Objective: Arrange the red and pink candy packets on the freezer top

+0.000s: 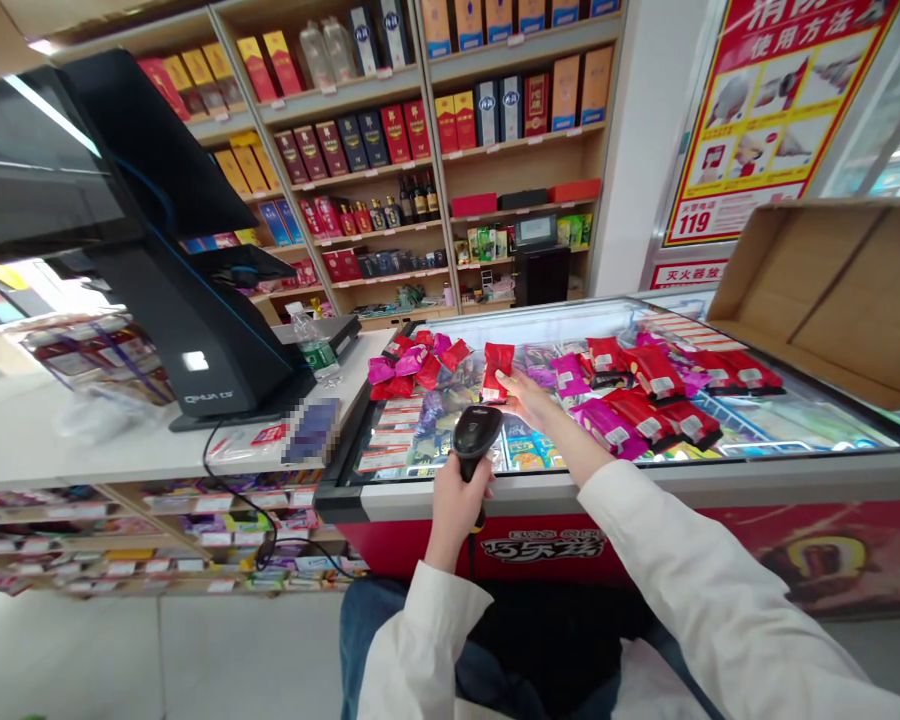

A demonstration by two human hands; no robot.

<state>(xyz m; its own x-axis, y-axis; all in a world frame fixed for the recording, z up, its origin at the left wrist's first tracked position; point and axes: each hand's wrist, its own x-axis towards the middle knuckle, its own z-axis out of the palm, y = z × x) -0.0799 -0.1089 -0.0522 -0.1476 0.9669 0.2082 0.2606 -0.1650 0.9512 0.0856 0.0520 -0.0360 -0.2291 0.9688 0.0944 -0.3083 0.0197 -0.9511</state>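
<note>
My left hand (456, 500) is wrapped round the grip of a black barcode scanner (477, 430), whose head points away from me over the near edge of the freezer. In my right hand (525, 395) is a red snack packet (498, 368), pinched at its right side just beyond the scanner head. On the glass top to the left lies a loose pile of red and purple packets (418, 365). More packets (652, 370), red and purple with white labels, are spread to the right of my right hand.
Under the packets is a glass-topped freezer (390, 490). An open cardboard box (832, 290) stands on its right end. At left, a counter (15, 400) bears a black checkout terminal (202, 340), a plastic bottle (313, 345) and a cable (208, 450). Shelves of boxed bottles (349, 140) rise behind.
</note>
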